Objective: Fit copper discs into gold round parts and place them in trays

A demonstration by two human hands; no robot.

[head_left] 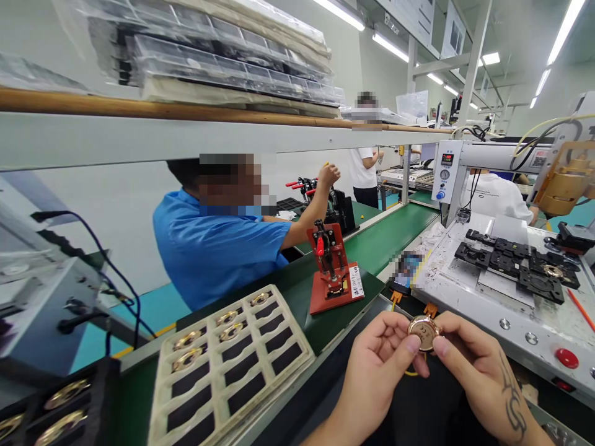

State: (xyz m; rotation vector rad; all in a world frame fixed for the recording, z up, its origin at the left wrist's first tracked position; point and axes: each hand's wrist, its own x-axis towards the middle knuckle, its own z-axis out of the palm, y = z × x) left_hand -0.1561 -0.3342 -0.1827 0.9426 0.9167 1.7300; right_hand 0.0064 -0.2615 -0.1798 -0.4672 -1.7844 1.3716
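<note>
Gold round part (423,332) face-up, between both thumbs.

White walls, ceiling strip lights (390,46), teal floor (160,310) — green conveyor belt (395,238) between workbenches

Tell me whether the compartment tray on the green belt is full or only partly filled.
Partly filled. The tray holds gold round parts in a few far pockets only; its other pockets show bare dark bottoms.

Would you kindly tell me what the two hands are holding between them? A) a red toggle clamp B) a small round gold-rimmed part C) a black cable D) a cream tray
B: the left hand and right hand both pinch a small round gold-rimmed part by the fingertips.
</note>
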